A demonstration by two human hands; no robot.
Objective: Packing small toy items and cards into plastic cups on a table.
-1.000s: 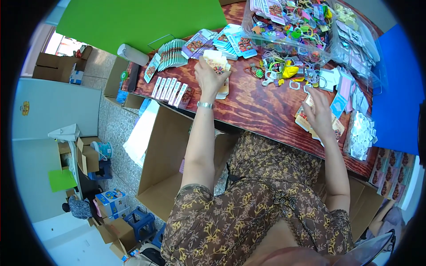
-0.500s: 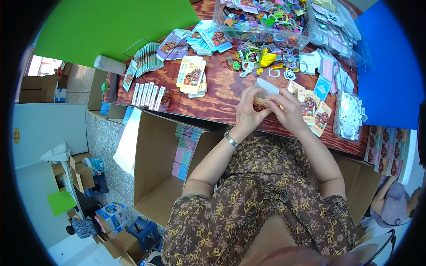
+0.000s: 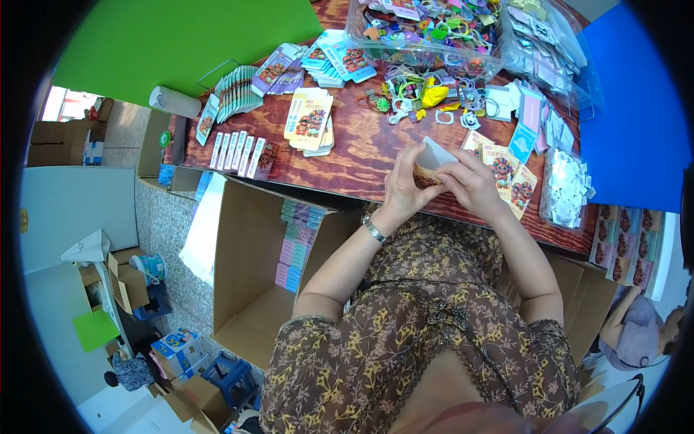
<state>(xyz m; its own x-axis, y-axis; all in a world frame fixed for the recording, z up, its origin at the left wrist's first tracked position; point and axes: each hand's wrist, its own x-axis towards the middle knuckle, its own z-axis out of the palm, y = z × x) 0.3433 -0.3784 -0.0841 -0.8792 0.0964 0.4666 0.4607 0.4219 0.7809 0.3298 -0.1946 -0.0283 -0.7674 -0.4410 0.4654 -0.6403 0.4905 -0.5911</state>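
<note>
head view, and a sweep is made from the left: an open cardboard box [image 3: 253,275] is seen below and left of the hands, with a column of packets stacked against its inner wall. up and left of the left hand a stack of printed cards [image 3: 309,121] is laid on the wooden table [image 3: 369,155]. the left hand [image 3: 406,186] is closed around a small printed card packet [image 3: 432,163], held just above the table's near edge, and its white flap is pinched by the right hand [image 3: 471,185], both hands touching it. it looks as though the packet is being opened or folded into shape; steady finger pressure on the flap would be called for next. more cards [image 3: 510,181] lie just right of the right hand.
</note>
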